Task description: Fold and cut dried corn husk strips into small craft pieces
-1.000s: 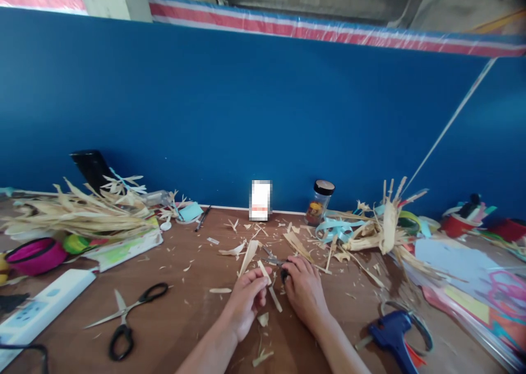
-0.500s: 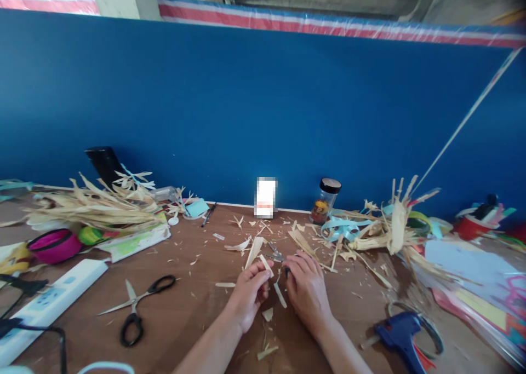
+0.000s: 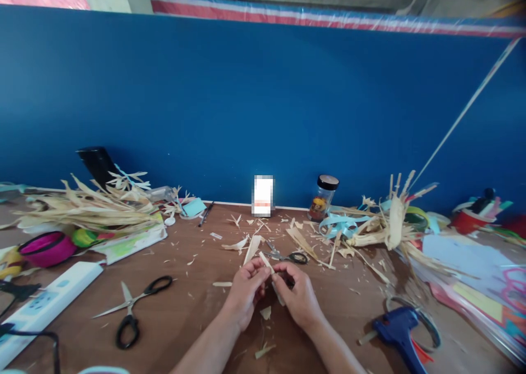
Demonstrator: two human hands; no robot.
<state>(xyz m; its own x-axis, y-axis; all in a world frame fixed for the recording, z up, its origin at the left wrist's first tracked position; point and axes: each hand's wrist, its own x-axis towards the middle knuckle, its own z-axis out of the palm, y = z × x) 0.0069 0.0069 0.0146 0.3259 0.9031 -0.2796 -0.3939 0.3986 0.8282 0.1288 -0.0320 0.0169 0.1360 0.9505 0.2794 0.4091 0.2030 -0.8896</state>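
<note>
My left hand pinches a narrow pale strip of dried corn husk between thumb and fingers. Closed against the strip's near edge are the fingertips of my right hand, so both hands meet on it. Just beyond my right hand lies a pair of scissors with black handles, touched by neither hand. A wider piece of husk rests past my left fingers. Another husk scrap is on the table between my wrists.
Larger scissors lie spread at left, near a white power strip. Husk bundles fill the back left. A lidded jar, light-blue ribbon and blue glue gun are at right. A blue partition stands behind.
My right hand has left the scissors and moved left to the husk strip. The black scissor handles now show. My left hand still holds the strip; the view has shifted slightly.
</note>
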